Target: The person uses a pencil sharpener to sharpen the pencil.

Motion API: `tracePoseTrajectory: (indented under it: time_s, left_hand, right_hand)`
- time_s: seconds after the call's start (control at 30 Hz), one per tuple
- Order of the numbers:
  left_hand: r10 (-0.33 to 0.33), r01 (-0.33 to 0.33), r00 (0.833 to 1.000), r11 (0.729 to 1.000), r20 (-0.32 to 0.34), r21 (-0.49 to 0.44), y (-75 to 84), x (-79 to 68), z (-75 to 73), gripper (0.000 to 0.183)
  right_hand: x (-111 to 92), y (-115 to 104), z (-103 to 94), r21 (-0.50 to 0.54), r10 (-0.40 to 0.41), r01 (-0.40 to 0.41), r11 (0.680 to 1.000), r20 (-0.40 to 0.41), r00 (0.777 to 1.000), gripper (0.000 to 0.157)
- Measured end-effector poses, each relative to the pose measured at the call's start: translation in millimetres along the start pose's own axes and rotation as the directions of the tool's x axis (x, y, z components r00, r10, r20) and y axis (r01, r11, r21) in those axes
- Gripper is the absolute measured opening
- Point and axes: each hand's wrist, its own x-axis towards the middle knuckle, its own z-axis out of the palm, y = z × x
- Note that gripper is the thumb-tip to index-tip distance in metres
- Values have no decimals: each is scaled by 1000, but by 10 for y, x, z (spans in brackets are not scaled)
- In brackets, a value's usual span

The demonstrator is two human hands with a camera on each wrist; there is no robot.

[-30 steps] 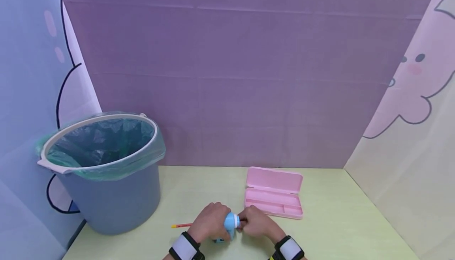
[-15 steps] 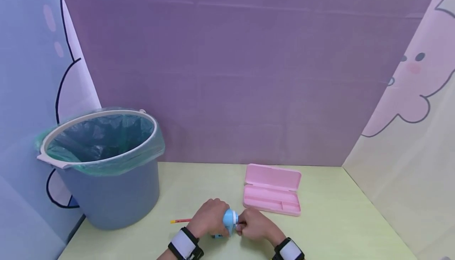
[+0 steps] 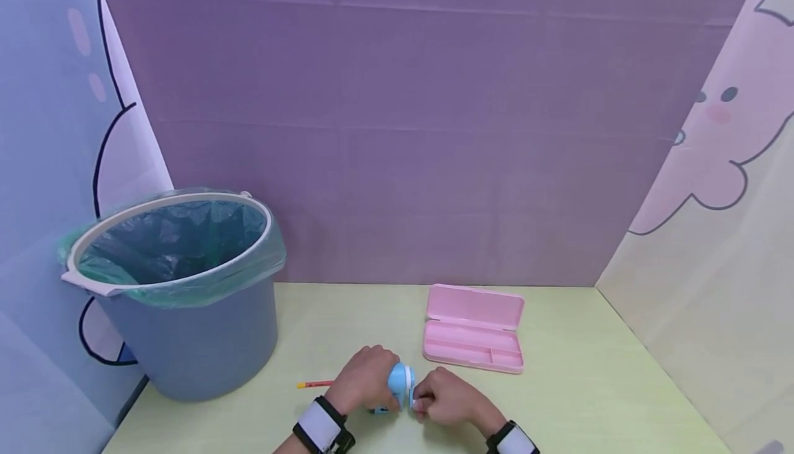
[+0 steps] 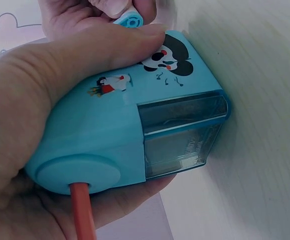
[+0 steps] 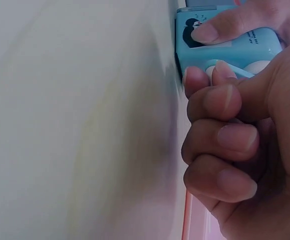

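My left hand (image 3: pixel 366 379) grips a light-blue pencil sharpener (image 4: pixel 100 120) around its body, thumb across the top beside a panda print. A red pencil (image 4: pixel 82 215) is inserted in the sharpener's round front. In the head view its yellow end points left. My right hand (image 3: pixel 451 397) pinches the small knob of the crank (image 5: pixel 237 70) on the opposite end, between thumb and index finger. Its other fingers are curled in toward the palm. The sharpener's clear shavings drawer (image 4: pixel 182 135) faces the pale tabletop side, close to the surface.
An open pink pencil case (image 3: pixel 474 355) lies behind my right hand. A large blue-grey bin (image 3: pixel 205 354) with a green liner bag (image 3: pixel 180 240) stands at the left. A purple backdrop (image 3: pixel 384 164) closes off the rear of the table (image 3: pixel 589 371).
My right hand has shifted slightly toward me and right, with the crank arm now pointing down toward the table. My left hand, the sharpener and the pencil stay nearly still.
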Motion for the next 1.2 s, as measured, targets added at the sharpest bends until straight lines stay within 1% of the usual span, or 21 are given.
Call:
tracePoseTrajectory:
  time_s: [0.17,0.3,0.57,0.7,0.9,1.03,1.2]
  left_hand:
    - [-14,14,1000,1000,23,-10,11,6,-23,42]
    - [-22,23,999,999,34,-24,13,-2,-19,43]
    - [-35,35,999,999,24,-32,4,1,-17,45]
    - [-21,22,999,1000,24,-19,7,12,-18,45]
    - [-37,38,998,999,45,-29,1,24,-6,46]
    - [-39,41,998,998,48,-41,-1,30,-1,46]
    - [-32,34,999,998,43,-52,3,24,-17,44]
  right_hand:
    - [-39,-33,-28,53,-37,36,998,5,999,27]
    - [-76,-72,-46,74,-82,82,994,0,997,26]
    - [-118,-125,-126,109,-128,127,986,-2,992,27]
    - [-129,-145,-181,125,-132,132,983,-6,991,27]
    - [-132,-170,-232,151,-115,114,982,2,993,27]
    - [-127,-189,-281,176,-123,125,976,-22,992,27]
    - [-97,-198,-339,155,-150,161,975,-79,985,26]
